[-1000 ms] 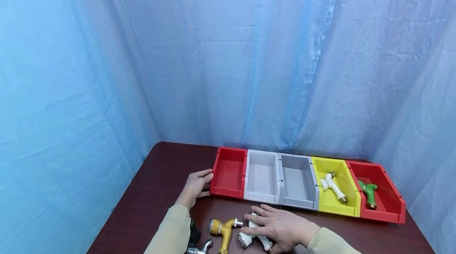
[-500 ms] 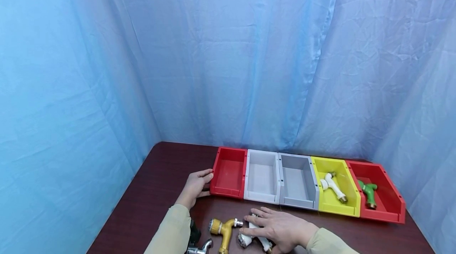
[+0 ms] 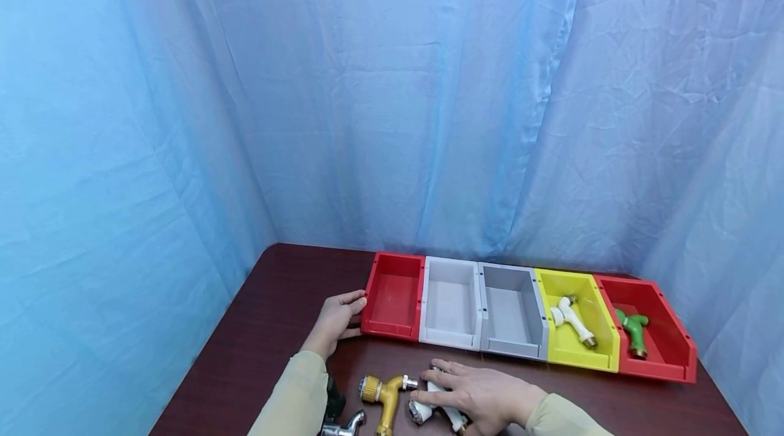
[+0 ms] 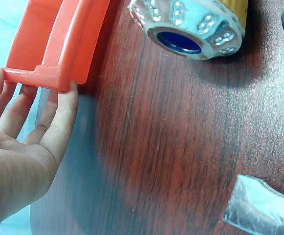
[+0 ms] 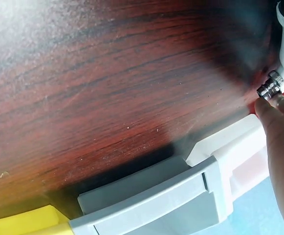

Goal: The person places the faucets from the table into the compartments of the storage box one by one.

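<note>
In the head view, the work looks only partway along: a white tap [image 3: 573,322] lies in the yellow bin [image 3: 584,352] and a green tap [image 3: 638,337] in the right-hand red bin [image 3: 669,330], while a gold tap [image 3: 388,405], a second white tap [image 3: 421,411] and a chrome tap [image 3: 346,426] lie outside on the worktop [image 3: 275,313]. The right hand [image 3: 480,392] rests over that second white tap, fingers spread and not wrapped around it. The left hand [image 3: 335,317] touches the side of the left-hand red bin [image 3: 392,300]. In the left wrist view, its fairly straight fingers meet that bin near a corner; the gold tap's jewelled handle is well apart from them. In the right wrist view, a fingertip is at the second white tap's metal end, with the grey bin and the yellow bin farther off.
</note>
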A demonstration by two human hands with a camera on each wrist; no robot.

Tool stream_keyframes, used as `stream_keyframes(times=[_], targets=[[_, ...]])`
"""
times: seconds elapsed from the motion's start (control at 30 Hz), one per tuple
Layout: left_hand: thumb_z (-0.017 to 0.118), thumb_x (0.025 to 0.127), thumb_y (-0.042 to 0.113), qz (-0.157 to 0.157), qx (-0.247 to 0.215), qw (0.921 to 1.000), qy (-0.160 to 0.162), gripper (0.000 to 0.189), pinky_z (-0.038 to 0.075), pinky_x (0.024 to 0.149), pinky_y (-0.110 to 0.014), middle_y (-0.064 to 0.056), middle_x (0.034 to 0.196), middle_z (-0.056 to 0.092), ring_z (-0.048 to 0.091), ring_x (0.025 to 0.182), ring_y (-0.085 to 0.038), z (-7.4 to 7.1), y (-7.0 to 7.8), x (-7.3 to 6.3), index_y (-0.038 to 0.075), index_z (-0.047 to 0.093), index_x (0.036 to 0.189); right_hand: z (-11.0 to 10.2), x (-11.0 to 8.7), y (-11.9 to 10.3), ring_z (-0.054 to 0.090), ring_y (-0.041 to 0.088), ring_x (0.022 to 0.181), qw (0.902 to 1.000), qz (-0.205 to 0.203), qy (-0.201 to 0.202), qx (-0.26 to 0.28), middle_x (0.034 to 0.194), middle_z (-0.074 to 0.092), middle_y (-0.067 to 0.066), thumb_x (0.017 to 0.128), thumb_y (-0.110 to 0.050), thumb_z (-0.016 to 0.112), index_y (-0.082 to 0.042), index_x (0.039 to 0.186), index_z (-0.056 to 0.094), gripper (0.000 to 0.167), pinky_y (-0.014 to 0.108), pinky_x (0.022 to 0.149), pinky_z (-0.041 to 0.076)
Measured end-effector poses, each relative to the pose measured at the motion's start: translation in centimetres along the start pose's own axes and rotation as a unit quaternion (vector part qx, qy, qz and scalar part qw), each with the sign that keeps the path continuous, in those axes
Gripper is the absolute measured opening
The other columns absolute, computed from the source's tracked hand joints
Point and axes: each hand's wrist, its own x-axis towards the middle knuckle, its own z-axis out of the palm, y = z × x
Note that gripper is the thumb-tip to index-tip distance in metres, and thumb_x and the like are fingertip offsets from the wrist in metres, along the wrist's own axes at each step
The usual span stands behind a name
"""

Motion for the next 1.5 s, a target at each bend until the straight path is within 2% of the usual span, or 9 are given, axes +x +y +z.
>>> stream_keyframes(times=[0.13,0.27,0.37,0.57,0.8,0.97,1.2,1.5], targets=[[0.06,0.104,0.029,0.002,0.001,1.0,-0.001,0.048,0.061,0.088,-0.047,-0.02,0.138,0.061,0.069,0.112,-0.032,0.0,0.0,0.0,0.011,0.055,0.149,0.2,-0.1,0.0,0.043,0.04,0.143,1.0,-0.002,0.008,-0.002,0.16,0.041,0.012,0.097,-0.047,0.067,-0.035,0.164,0.023,0.081,0.043,0.11,0.048],[0.06,0.105,0.029,0.002,-0.001,1.0,-0.002,0.048,0.06,0.089,-0.047,-0.02,0.137,0.062,0.069,0.112,-0.032,0.0,0.0,-0.1,0.011,0.055,0.149,0.2,-0.1,-0.1,0.047,0.041,0.14,0.9989,-0.015,0.034,-0.027,0.157,0.045,0.014,0.096,-0.048,0.068,-0.033,0.163,0.026,0.081,0.043,0.109,0.049],[0.06,0.104,0.03,0.003,-0.001,1.0,-0.001,0.049,0.06,0.088,-0.047,-0.02,0.136,0.063,0.069,0.112,-0.033,0.0,0.1,-0.2,0.01,0.055,0.149,0.2,-0.2,-0.2,0.049,0.041,0.138,0.9974,-0.021,0.05,-0.048,0.155,0.047,0.015,0.094,-0.044,0.072,-0.031,0.163,0.027,0.084,0.044,0.108,0.049],[0.062,0.103,0.031,0.005,-0.001,1.0,-0.001,0.05,0.06,0.088,-0.048,-0.021,0.138,0.061,0.068,0.113,-0.035,-0.1,0.1,-0.2,0.01,0.055,0.149,-0.1,-0.4,-0.3,0.049,0.043,0.137,0.9954,-0.019,0.056,-0.076,0.155,0.047,0.015,0.087,-0.037,0.08,-0.03,0.163,0.027,0.094,0.045,0.108,0.05],[0.061,0.104,0.031,0.003,0.003,1.0,0.0,0.05,0.06,0.088,-0.048,-0.021,0.139,0.061,0.069,0.113,-0.033,0.0,0.1,-0.2,0.01,0.054,0.149,-0.1,-0.5,-0.3,0.051,0.044,0.136,0.9918,-0.014,0.068,-0.107,0.153,0.049,0.015,0.077,-0.038,0.086,-0.028,0.162,0.032,0.101,0.047,0.107,0.05],[0.061,0.104,0.03,0.003,0.004,1.0,-0.001,0.05,0.061,0.087,-0.047,-0.02,0.141,0.059,0.069,0.113,-0.033,0.0,0.0,0.0,0.011,0.054,0.149,-0.1,-0.8,-0.1,0.049,0.044,0.137,0.9906,-0.004,0.063,-0.122,0.153,0.048,0.014,0.075,-0.04,0.087,-0.028,0.162,0.032,0.103,0.047,0.108,0.049],[0.061,0.104,0.03,0.003,0.0,1.0,0.0,0.05,0.061,0.086,-0.046,-0.021,0.141,0.06,0.068,0.114,-0.035,-0.1,0.0,0.0,0.01,0.054,0.149,0.1,-0.9,0.2,0.052,0.044,0.134,0.9843,-0.003,0.085,-0.155,0.15,0.051,0.014,0.07,-0.046,0.089,-0.025,0.161,0.035,0.108,0.046,0.108,0.05],[0.061,0.104,0.03,0.004,0.001,1.0,-0.002,0.05,0.061,0.086,-0.048,-0.022,0.14,0.06,0.069,0.113,-0.035,-0.1,0.0,-0.1,0.01,0.054,0.149,-0.4,-1.5,0.3,0.048,0.045,0.138,0.9879,0.011,0.071,-0.137,0.154,0.047,0.015,0.076,-0.046,0.088,-0.025,0.162,0.031,0.105,0.047,0.108,0.049]])
